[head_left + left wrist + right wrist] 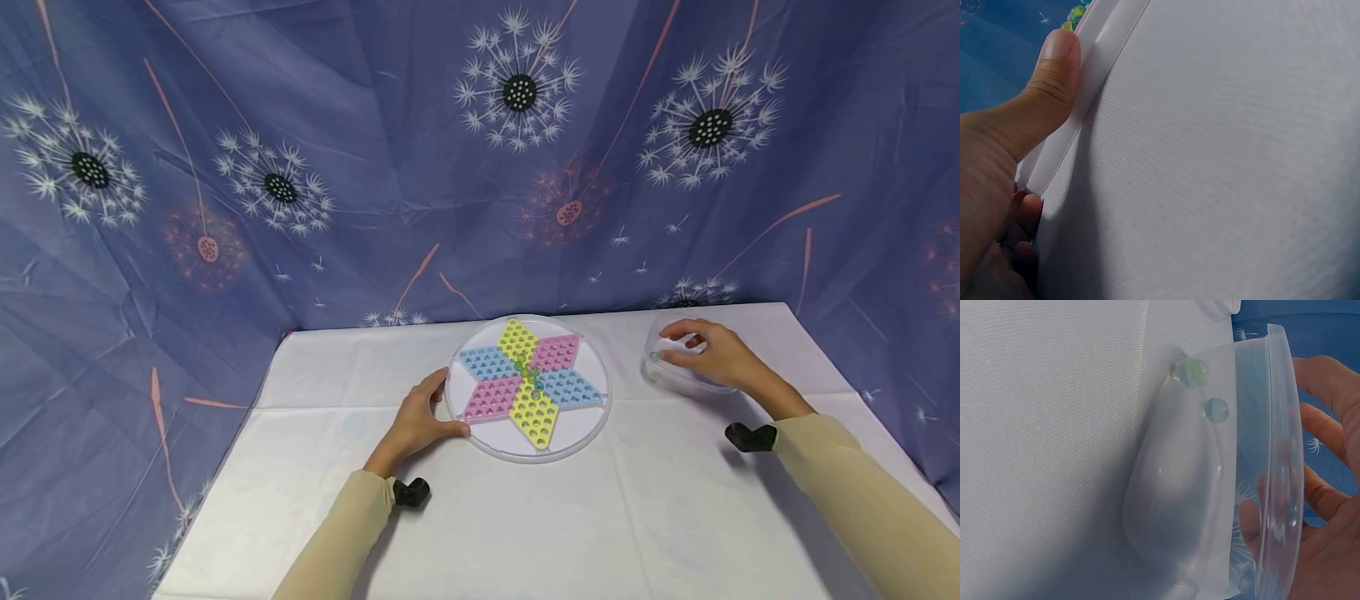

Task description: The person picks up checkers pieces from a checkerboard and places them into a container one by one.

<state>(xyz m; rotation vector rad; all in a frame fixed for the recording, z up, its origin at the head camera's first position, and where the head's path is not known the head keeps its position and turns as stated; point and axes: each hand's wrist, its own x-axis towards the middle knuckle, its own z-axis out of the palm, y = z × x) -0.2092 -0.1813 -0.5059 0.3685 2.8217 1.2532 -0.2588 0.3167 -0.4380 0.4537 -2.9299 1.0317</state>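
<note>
A round Chinese checkers board (592, 433) with a yellow, pink and blue star lies on the cloth. Several green, yellow and blue glass marbles (529, 373) run in a line across its middle. My left hand (420, 419) holds the board's left rim, the thumb (1060, 75) along the edge and the other fingers farther round it. To the right stands a clear plastic box (1282, 462) with a few marbles (1216, 410) inside. Over its mouth is my right hand (708, 354), fingers loosely bent and apart, the thumb dipping inside the rim. No marble shows between those fingers.
A white cloth (525, 525) covers the table. Right behind the board and the box, a blue curtain (390, 208) with dandelion print hangs at the table's back edge. A black wrist camera (750, 437) sits at my right sleeve, another (412, 492) at the left.
</note>
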